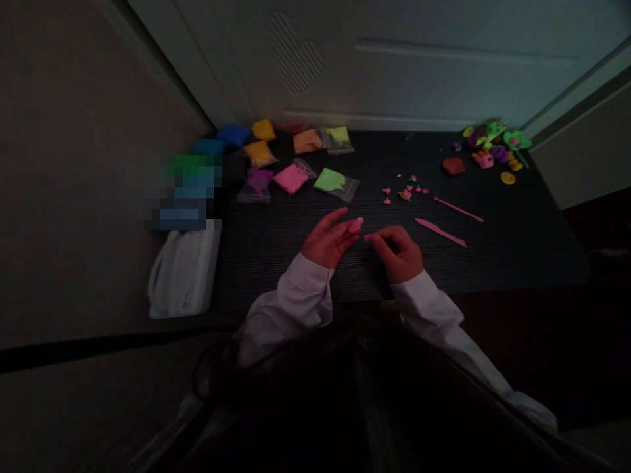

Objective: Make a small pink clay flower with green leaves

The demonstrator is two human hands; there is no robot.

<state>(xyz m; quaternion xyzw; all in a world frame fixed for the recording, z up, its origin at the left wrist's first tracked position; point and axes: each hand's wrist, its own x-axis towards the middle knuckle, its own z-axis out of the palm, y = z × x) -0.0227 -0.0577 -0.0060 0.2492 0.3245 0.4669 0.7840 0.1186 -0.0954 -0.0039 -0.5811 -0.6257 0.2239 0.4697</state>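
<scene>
My left hand (329,242) is above the dark table with a small lumpy piece of pink modelling clay (355,225) at its fingertips. The index finger reaches out away from the others. Close by on the right, my right hand (400,255) is closed, pinching a tiny pink clay bit (368,238) between thumb and finger. A small gap separates the two pieces. Beyond my right hand lie several little pink-and-green clay flowers (405,195). To its right are a pink modelling knife (440,232) and a thin pink modelling stick (458,209).
Bags of coloured clay, including green (331,180), pink (292,177) and purple (256,184), fill the left back. A reddish-brown lump (453,165) and a cluster of clay flowers (497,144) sit back right. A white case (190,269) stands at the left edge.
</scene>
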